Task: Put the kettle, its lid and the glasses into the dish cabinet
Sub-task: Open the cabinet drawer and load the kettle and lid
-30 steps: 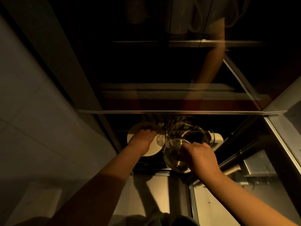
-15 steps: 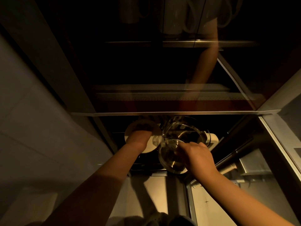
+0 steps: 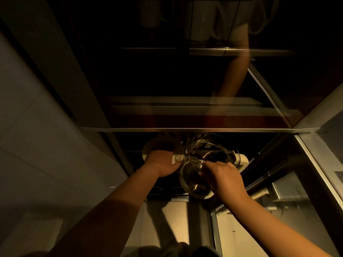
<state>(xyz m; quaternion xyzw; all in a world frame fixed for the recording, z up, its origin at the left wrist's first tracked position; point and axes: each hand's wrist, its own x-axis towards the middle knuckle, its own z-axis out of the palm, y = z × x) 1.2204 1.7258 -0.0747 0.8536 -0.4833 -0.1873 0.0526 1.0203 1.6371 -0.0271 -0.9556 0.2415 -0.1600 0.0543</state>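
Your right hand (image 3: 225,179) is low in the open dish cabinet (image 3: 185,129), and its fingers are curled around the near rim of a clear glass kettle (image 3: 207,156). The kettle is tilted, with its mouth turned toward you, and it sits in the lower compartment, just under the metal front edge of the shelf above. Its white handle (image 3: 242,160) sticks out on the right side, away from your hand. A second rounded glass form (image 3: 193,182) is in front of the kettle and just under your right fingers. It is too dim there to tell if it is a separate glass or a part of the kettle.

Your left hand (image 3: 161,163) is just beside the kettle on the left. Its fingers bend down over a pale round plate (image 3: 148,147) that stands in the same compartment, and the thumb side touches a small white piece (image 3: 177,158) next to the glass. If the hand really grips the plate or only rests on it, I cannot tell, because the fingertips are hidden in the dark.

Higher up, behind the dark glass, white mugs (image 3: 202,21) hang or stand on an upper level. A reflection of your arm (image 3: 233,71) shows on that glass.
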